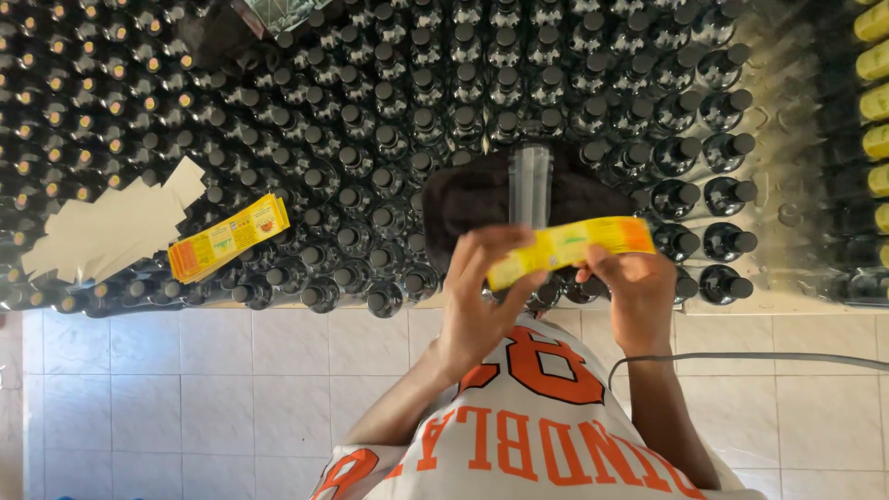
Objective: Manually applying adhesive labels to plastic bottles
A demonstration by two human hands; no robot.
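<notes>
Both of my hands hold one long yellow and orange label point(569, 243) stretched flat between them. My left hand point(482, 296) pinches its left end and my right hand point(634, 287) grips its right end. Just beyond the label lies a dark cloth point(472, 199), with a clear plastic strip point(531, 183) standing up through its middle. All around are several dark bottles with black caps point(389, 139), packed tightly on the floor.
A stack of the same yellow labels point(227, 239) rests on the bottle tops at the left, next to a pile of white backing papers point(111, 227). Bottles with yellow caps point(875, 102) line the right edge. White floor tiles point(185, 398) lie below. A grey cable point(741, 357) crosses near my right arm.
</notes>
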